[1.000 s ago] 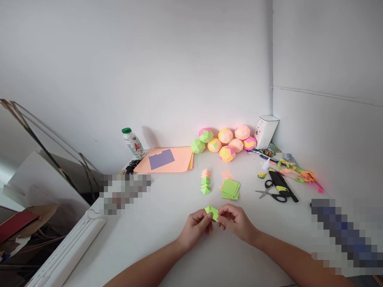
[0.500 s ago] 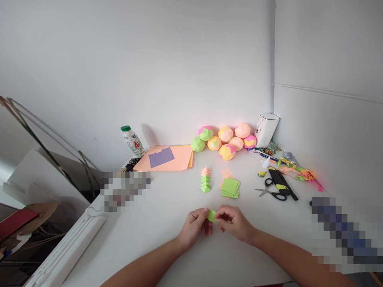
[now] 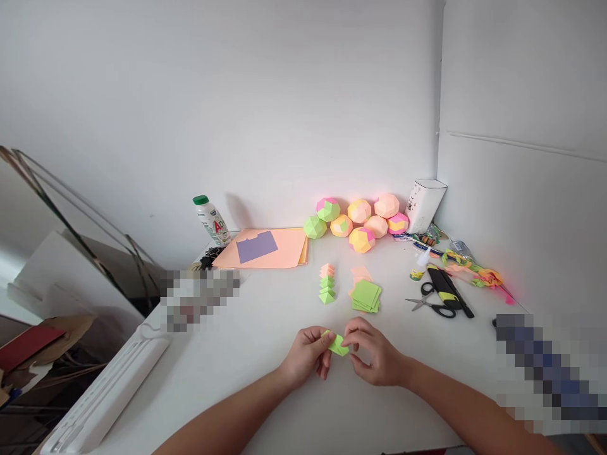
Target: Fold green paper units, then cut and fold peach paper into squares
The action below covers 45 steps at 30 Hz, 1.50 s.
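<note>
A small folded green paper piece (image 3: 337, 345) is pinched between both hands just above the white table (image 3: 256, 354). My left hand (image 3: 306, 357) grips its left end with thumb and fingers closed. My right hand (image 3: 374, 357) pinches its right end, fingers curled. Behind the hands lie a stack of green paper squares (image 3: 365, 296) on some peach ones, and a short row of folded green and peach units (image 3: 327, 285).
Several paper polyhedron balls (image 3: 360, 221) sit by the back wall next to a white box (image 3: 424, 205). Scissors (image 3: 434, 304), a glue bottle (image 3: 419, 265) and paper scraps lie at right. Peach sheets (image 3: 270, 249) and a bottle (image 3: 211, 220) are at left.
Both hands kept working the green piece; it went from a spread shape to a tighter fold, and the right fingers shifted their pinch. The camera drifted slightly.
</note>
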{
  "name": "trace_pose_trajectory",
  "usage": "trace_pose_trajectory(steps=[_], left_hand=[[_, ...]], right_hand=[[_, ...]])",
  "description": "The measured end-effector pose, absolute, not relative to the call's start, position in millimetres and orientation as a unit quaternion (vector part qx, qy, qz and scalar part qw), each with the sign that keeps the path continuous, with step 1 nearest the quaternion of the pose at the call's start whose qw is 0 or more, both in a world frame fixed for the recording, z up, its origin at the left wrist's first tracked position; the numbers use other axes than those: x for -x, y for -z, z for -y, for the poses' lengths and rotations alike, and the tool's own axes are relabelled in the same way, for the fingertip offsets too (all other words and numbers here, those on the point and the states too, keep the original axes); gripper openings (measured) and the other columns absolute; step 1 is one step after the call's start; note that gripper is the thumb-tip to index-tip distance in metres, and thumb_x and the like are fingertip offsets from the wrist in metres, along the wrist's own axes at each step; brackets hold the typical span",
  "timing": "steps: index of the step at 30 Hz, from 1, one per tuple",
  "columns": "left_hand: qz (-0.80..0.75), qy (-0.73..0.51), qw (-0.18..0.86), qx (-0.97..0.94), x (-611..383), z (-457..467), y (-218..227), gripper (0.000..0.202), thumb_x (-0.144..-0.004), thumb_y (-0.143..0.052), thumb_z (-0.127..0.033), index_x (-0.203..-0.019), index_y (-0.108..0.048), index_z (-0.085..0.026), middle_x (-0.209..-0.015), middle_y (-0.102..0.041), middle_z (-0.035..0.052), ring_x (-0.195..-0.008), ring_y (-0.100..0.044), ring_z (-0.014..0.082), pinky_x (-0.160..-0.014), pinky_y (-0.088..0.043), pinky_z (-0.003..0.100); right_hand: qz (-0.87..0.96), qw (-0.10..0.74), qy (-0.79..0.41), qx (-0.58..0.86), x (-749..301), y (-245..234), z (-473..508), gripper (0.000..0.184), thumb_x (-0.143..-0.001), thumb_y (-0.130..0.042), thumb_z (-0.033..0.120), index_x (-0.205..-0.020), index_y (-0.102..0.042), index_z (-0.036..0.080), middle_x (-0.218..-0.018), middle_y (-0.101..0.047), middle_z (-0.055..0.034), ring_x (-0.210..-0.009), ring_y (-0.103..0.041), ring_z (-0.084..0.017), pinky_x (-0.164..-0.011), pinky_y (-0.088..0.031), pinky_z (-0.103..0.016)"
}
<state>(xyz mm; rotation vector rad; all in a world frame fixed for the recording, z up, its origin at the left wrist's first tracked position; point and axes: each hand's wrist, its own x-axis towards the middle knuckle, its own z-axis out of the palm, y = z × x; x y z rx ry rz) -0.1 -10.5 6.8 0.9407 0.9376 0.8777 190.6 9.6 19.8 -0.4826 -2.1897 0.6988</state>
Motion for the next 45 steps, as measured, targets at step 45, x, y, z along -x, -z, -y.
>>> trace_pose_trajectory(steps=[45], left_hand=[[-0.378,-0.309,0.680,-0.547,-4.1,16.5,-10.9,0.041,-0.080,-0.060,-0.051,-0.099,-0.064,-0.015,-0.093,-0.070,0.0093,-0.083,-0.066,0.0198,-0.072,-0.051,0.030]], right_hand=[[0.619,0.265,-0.591,0.444,-187.3,-4.5,-16.1,0.025,-0.071,-0.071,0.039,-0.074,-0.060,0.018,-0.063,-0.060,0.0011,-0.057,-0.054,-0.013,-0.048,-0.041,-0.024]])
